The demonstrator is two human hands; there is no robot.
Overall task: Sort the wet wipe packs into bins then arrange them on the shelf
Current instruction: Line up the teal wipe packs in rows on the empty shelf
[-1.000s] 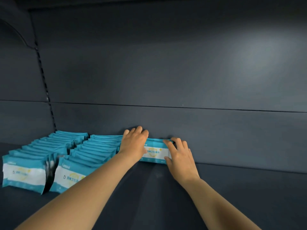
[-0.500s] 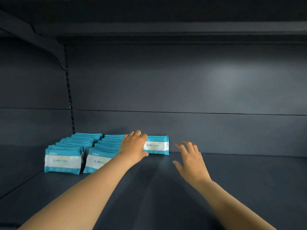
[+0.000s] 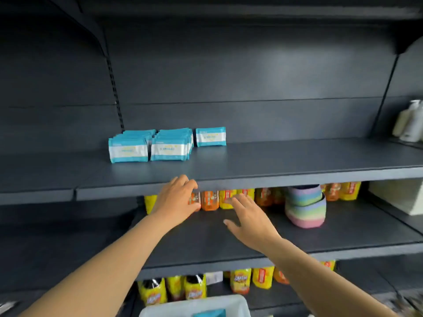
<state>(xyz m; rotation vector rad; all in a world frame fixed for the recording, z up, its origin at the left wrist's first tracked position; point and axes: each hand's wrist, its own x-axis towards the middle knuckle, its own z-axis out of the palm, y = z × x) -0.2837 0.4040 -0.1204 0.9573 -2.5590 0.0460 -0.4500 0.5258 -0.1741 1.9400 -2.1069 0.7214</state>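
Note:
Two rows of teal-and-white wet wipe packs (image 3: 169, 146) stand upright on the dark upper shelf (image 3: 274, 163). A single pack (image 3: 210, 136) stands to their right, against the back wall. My left hand (image 3: 177, 197) hangs in front of the shelf's front edge, fingers relaxed, holding nothing. My right hand (image 3: 249, 219) is lower and to the right, fingers spread, also holding nothing. At the bottom edge a white bin (image 3: 238, 305) shows a teal pack (image 3: 209, 313) inside.
The lower shelf holds orange and yellow snack packs (image 3: 209, 200) and a stack of pastel striped baskets (image 3: 305, 205). More yellow packs (image 3: 194, 290) stand on the shelf below. White bottles (image 3: 409, 121) stand at the far right.
Both hands have let go of the single pack and drawn back off the upper shelf, down in front of its edge. The view has pulled back, revealing the lower shelves and the bin.

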